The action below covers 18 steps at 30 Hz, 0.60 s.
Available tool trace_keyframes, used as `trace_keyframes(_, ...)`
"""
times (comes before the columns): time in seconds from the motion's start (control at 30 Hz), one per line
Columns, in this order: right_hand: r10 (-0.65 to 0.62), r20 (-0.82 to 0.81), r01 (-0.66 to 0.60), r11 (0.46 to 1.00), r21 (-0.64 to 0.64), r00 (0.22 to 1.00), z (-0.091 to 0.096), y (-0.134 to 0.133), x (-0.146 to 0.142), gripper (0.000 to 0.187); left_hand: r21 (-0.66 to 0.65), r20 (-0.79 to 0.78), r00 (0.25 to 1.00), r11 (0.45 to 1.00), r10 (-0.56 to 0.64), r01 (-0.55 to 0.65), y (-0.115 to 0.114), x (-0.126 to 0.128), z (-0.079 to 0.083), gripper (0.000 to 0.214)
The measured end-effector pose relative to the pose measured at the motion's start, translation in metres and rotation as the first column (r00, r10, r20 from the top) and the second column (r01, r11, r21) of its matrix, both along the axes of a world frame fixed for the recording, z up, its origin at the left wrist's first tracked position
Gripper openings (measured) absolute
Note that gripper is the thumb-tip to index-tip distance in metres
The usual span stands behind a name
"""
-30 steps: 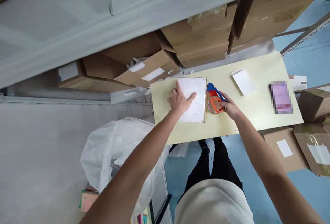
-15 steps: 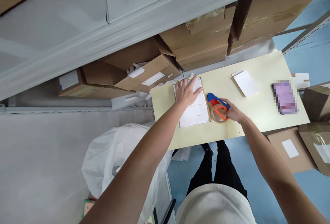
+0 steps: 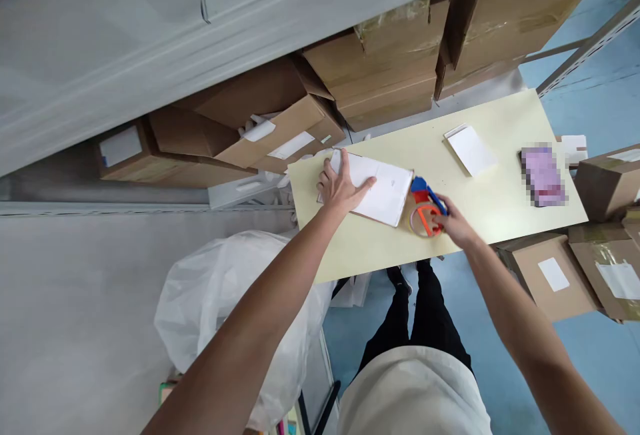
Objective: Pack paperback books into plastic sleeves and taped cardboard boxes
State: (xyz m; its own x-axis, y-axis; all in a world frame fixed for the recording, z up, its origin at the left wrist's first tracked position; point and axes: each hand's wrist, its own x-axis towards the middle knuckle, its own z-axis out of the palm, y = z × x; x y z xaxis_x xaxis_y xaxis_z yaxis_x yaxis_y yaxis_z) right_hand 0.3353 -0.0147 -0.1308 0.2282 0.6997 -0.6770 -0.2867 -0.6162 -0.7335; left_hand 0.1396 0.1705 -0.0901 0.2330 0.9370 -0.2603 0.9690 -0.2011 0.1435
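Note:
My left hand (image 3: 341, 188) lies with fingers and thumb spread over the left end of a flat white-topped package (image 3: 386, 193) on the pale yellow table (image 3: 350, 255). The package has thin brown edges and faint small print on top. Just past its right end, my right hand (image 3: 454, 223) is closed around the handle of a tape dispenser (image 3: 421, 186). The dispenser has a blue head, red and orange parts and a roll of tape. It is close to the package's right edge; whether they touch, I cannot tell.
A stack of white cards (image 3: 470, 149) and a blurred purple item (image 3: 545, 175) lie on the table's right part. Cardboard boxes (image 3: 380, 81) line the back under a grey shelf (image 3: 125, 68). More boxes (image 3: 550, 275) stand right; a white plastic bag (image 3: 200, 301) hangs at the left.
The package has turned so its long side runs left to right. My left hand has shifted to its left end. The tape dispenser stays in my right hand beside it.

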Motion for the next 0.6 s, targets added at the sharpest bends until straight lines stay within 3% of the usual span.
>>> trace_keyframes(0.17,0.245,0.035,-0.242,0.968,-0.065,0.969,0.005,0.084,0.049,0.063,-0.038,-0.016,0.964,0.964,-0.264,0.263,-0.006,0.001,0.008,0.105)
trace_keyframes(0.23,0.330,0.032,-0.327,0.942,-0.077,0.944,0.005,0.101,0.056,0.067,-0.051,0.017,0.937,0.936,-0.348,0.349,-0.002,0.013,0.009,0.101)
trace_keyframes(0.3,0.364,0.038,-0.362,0.931,-0.051,0.931,0.003,0.107,0.058,0.073,-0.047,0.049,0.934,0.933,-0.355,0.357,0.001,0.022,0.008,0.100)
trace_keyframes(0.43,0.409,0.044,-0.411,0.910,0.057,0.911,-0.005,0.087,0.061,0.081,-0.046,0.111,0.947,0.951,-0.301,0.307,0.002,0.026,0.006,0.098)
trace_keyframes(0.6,0.536,0.040,-0.536,0.844,0.006,0.844,-0.005,0.012,0.057,0.089,-0.056,0.131,0.951,0.956,-0.279,0.288,0.001,0.024,0.007,0.096)
